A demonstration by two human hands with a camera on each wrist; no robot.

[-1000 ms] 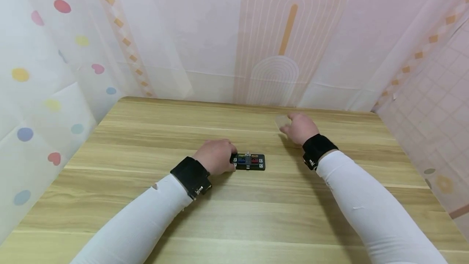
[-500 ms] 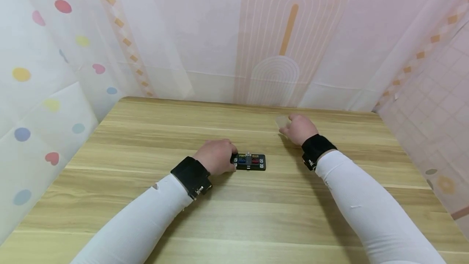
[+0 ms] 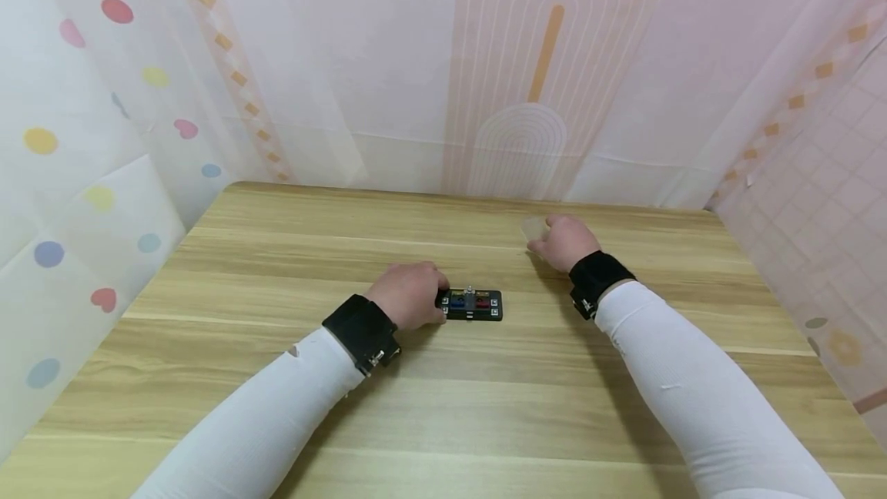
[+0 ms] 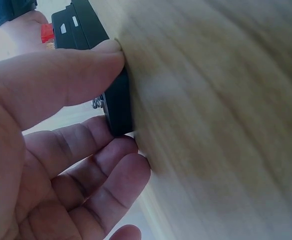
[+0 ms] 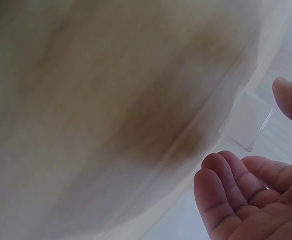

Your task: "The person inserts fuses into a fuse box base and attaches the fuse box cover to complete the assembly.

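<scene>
A small black box [image 3: 473,305] with blue and red inserts lies flat on the wooden table [image 3: 277,268]. My left hand [image 3: 410,296] pinches its left end between thumb and fingers [image 4: 93,70]; the box's black edge [image 4: 117,107] shows between them. My right hand [image 3: 564,241] rests farther back on the right, fingers loosely curled, just beside a small clear plastic piece [image 3: 532,229]. In the right wrist view that clear piece [image 5: 246,119] lies on the table beyond the fingertips [image 5: 220,172], not held.
Patterned curtains [image 3: 485,68] wall in the table on the far side and on both flanks. The table's far edge [image 3: 443,195] runs just beyond my right hand. Bare wood stretches toward me between my white sleeves [image 3: 686,391].
</scene>
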